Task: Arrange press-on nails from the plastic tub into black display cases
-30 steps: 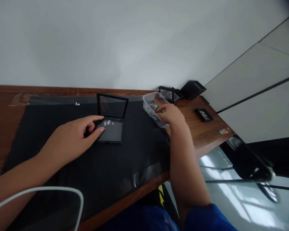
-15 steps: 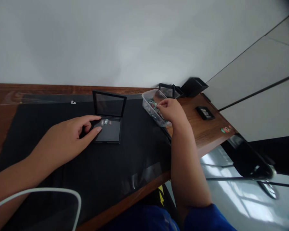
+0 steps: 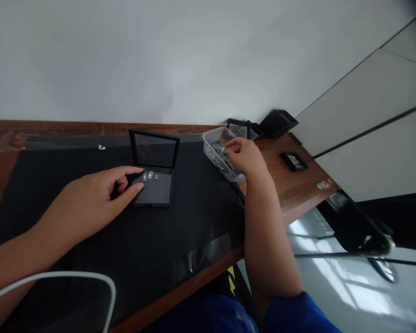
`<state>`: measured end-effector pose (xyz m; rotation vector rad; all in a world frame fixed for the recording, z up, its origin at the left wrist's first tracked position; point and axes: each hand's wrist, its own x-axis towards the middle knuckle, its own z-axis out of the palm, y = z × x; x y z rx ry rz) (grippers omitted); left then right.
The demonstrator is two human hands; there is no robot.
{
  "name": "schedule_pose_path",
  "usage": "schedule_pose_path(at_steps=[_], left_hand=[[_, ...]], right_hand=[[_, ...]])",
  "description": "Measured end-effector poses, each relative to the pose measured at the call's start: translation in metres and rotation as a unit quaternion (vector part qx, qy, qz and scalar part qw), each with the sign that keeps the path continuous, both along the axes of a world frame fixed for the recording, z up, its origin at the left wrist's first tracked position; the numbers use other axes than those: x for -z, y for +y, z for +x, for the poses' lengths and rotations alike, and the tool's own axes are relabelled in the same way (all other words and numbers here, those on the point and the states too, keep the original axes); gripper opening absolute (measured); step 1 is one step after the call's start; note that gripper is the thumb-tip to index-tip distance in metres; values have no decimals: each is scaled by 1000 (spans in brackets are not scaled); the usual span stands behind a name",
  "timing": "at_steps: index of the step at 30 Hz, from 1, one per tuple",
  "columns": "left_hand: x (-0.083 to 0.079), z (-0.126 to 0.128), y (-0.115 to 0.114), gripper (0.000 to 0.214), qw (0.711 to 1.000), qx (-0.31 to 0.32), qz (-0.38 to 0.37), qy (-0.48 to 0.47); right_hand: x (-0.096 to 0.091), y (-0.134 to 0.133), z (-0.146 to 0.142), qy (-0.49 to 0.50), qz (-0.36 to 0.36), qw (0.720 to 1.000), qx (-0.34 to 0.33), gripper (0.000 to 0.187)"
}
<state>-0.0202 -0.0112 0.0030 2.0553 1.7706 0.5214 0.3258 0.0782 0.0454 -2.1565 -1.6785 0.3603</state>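
A small black display case (image 3: 155,196) stands with its clear-windowed lid raised, and three tiny clear and pinkish pieces (image 3: 150,175) lie near the back of its grey inside. At its left side rests my left hand (image 3: 93,192), thumb and index finger apart and touching the edge, the other fingers curled under. My right hand (image 3: 246,156) reaches into a clear plastic tub (image 3: 210,157) of small green and dark packets (image 3: 220,150). Its thumb and index finger come together over the packets; what is between them is too small to make out.
Behind the tub are another black frame (image 3: 238,128) and a black box (image 3: 278,123). A small dark case (image 3: 293,161) and colourful bits (image 3: 324,185) lie on the wood at right. A white cable (image 3: 65,274) crosses the lower left. A white scrap (image 3: 101,147) lies on the black mat (image 3: 194,199).
The whole view has shifted slightly, so things appear a little further left. My right hand's fingers have moved slightly in the tub; my left hand stays at the case.
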Motion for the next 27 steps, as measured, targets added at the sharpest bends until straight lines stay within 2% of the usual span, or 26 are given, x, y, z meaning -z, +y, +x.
schedule_pose_path(at_steps=[3, 8, 13, 18, 27], left_hand=[[0, 0, -1, 47, 1000, 2, 0, -2], [-1, -1, 0, 53, 1000, -8, -26, 6], [3, -3, 5, 66, 998, -13, -57, 30], [4, -2, 6, 67, 998, -16, -61, 32], [0, -2, 3, 63, 997, -7, -71, 39]], right_hand=[[-2, -1, -3, -9, -35, 999, 1, 35], [-7, -3, -8, -24, -104, 994, 0, 36], [-9, -3, -10, -49, -123, 991, 1, 41], [-7, 0, -9, -57, -131, 990, 2, 41], [-4, -1, -9, -43, -115, 992, 6, 24]])
